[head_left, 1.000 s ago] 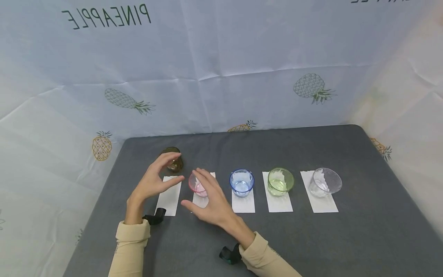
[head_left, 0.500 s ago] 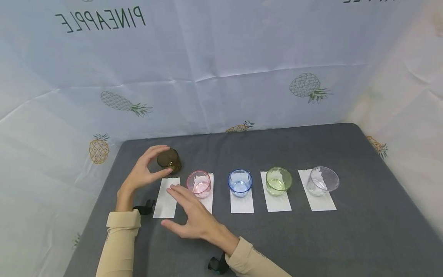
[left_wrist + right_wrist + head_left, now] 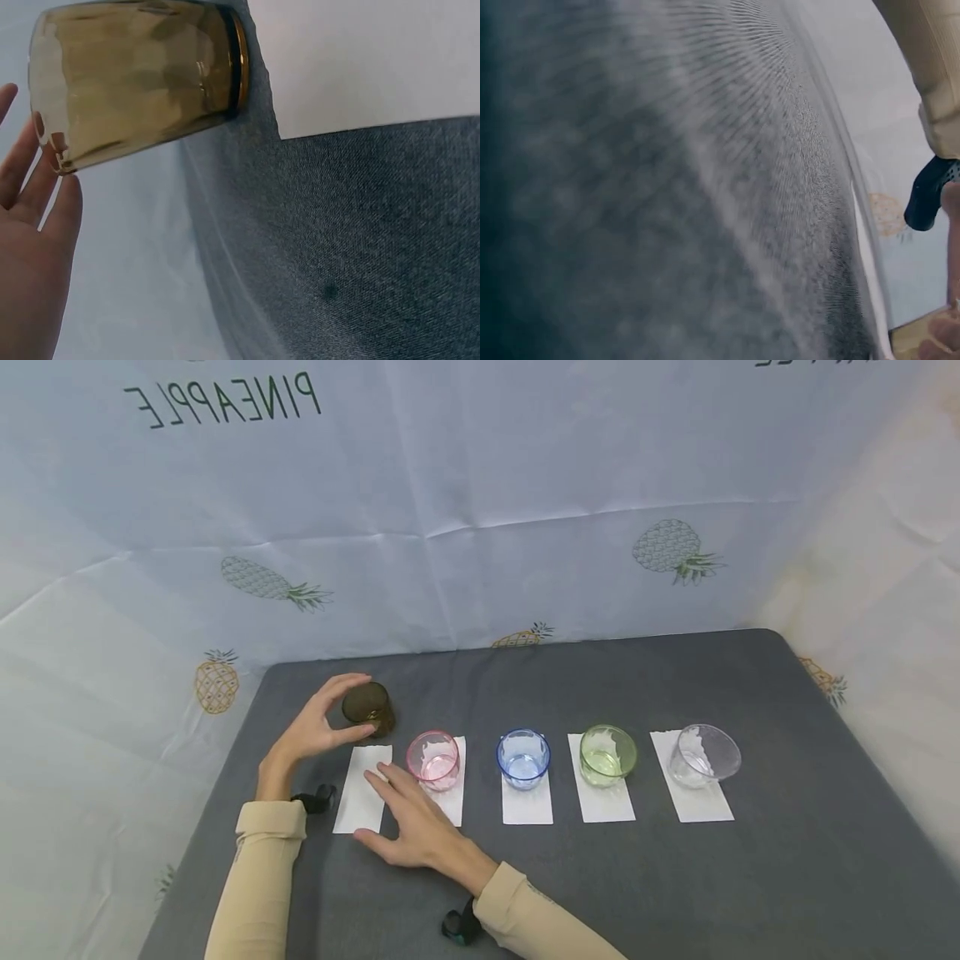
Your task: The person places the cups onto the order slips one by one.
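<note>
My left hand [image 3: 309, 729] holds a brown amber glass [image 3: 367, 706] near its rim, thumb in front and fingers behind. The glass stands beyond a white paper slip [image 3: 362, 793]. In the left wrist view, fingertips meet the rim of the amber glass [image 3: 142, 82]. My right hand [image 3: 420, 827] hovers with spread fingers over the gap between this slip and the one under a pink glass [image 3: 435, 764], holding nothing. The right wrist view shows mostly blurred grey cloth [image 3: 667, 225], with the left sleeve [image 3: 934, 67] at its edge.
Farther right, a blue glass [image 3: 523, 764], a green glass [image 3: 606, 760] and a clear glass [image 3: 701, 758] stand in a row, each on a white slip. Grey cloth covers the table [image 3: 675, 893]. A pineapple-print curtain [image 3: 480, 485] hangs behind.
My left hand has moved left onto the amber glass, which stays in place. The right hand has drawn left and nearer, away from the pink glass. Both hands barely move in the last half second.
</note>
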{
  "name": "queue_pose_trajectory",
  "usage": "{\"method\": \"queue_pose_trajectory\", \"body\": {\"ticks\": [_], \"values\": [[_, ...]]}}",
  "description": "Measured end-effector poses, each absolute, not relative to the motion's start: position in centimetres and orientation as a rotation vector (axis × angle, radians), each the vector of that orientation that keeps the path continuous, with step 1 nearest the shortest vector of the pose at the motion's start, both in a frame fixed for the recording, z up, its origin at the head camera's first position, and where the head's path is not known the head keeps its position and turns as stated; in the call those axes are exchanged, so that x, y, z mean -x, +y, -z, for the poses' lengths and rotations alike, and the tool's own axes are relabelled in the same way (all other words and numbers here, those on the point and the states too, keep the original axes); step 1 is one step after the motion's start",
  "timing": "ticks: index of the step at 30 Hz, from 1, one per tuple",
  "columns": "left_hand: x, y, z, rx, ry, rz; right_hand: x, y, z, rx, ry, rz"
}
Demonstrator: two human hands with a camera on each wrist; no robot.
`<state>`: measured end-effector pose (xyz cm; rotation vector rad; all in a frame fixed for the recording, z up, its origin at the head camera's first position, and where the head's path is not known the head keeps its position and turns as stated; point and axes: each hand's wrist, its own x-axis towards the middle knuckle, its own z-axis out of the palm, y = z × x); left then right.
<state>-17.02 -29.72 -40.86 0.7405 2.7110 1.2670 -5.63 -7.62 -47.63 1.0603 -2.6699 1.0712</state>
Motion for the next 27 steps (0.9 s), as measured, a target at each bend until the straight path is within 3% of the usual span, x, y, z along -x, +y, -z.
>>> {"method": "queue_pose_trajectory", "body": {"ticks": [12, 27], "values": [[18.7, -29.7, 42.3, -0.684, 2.714, -1.173, 5.8, -8.4, 48.8, -0.960, -2.839, -0.919], [18.5, -29.6, 42.7, -0.560, 2.720, -1.175, 5.5, -9.3, 49.2, -0.860, -2.882, -0.727]]}}
